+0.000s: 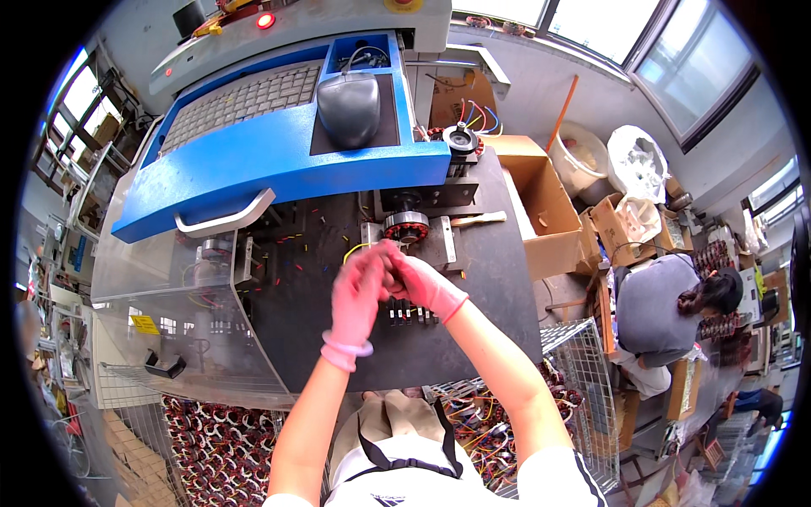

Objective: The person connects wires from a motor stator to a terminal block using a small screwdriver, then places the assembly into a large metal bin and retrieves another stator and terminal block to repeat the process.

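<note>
Both of my hands wear pink gloves and meet over the black work table, just in front of a wound motor stator (406, 226) seated on a fixture. My left hand (359, 287) is curled and somewhat blurred, its fingers together beside the right one. My right hand (420, 280) is closed, fingertips bent inward right below the stator. Whatever sits between the fingers is hidden. A yellow wire (356, 250) curves out next to my left fingers. Under the hands stands a row of small metal terminals (410, 314).
A blue keyboard tray (279, 160) with a black mouse (349, 110) overhangs the table's far side. Another stator (460, 140) stands behind. A clear cover (182, 321) is at left, a cardboard box (541, 203) at right. Wire baskets (583, 372) hold stators. A person (659, 304) sits at right.
</note>
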Action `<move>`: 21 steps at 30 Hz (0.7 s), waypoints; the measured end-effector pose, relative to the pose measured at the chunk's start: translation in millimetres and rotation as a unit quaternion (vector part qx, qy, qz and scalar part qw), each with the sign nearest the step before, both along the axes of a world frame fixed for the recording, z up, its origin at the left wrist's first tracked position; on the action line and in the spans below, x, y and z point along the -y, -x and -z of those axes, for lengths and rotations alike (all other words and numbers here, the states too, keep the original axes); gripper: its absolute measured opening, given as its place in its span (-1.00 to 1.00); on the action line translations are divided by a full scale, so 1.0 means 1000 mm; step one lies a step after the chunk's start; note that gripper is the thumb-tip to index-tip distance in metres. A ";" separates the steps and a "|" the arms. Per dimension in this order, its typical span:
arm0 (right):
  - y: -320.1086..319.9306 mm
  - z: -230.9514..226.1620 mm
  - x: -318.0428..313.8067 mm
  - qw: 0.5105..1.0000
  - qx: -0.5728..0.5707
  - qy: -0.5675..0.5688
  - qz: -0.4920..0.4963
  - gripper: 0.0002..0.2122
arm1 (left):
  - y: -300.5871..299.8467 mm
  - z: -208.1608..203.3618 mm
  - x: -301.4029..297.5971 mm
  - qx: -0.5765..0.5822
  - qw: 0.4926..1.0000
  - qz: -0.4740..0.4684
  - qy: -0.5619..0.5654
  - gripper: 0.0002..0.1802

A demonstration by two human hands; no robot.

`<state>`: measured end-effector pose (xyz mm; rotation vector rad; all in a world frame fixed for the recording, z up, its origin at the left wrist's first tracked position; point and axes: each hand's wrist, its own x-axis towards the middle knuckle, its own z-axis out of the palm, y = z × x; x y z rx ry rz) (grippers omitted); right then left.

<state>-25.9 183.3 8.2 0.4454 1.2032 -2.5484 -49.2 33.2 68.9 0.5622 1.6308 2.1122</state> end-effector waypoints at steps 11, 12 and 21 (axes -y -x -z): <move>-0.023 -0.022 -0.020 0.869 -0.060 -0.488 -0.055 -0.89 | -0.081 0.081 0.039 -0.390 0.772 0.047 0.499 -0.39; -0.024 -0.021 -0.018 0.857 -0.065 -0.509 -0.056 -0.90 | -0.082 0.087 0.039 -0.403 0.743 0.060 0.530 -0.38; -0.022 0.008 -0.008 0.721 -0.175 -0.670 -0.009 -0.82 | -0.085 0.110 0.037 -0.452 0.657 0.096 0.596 -0.40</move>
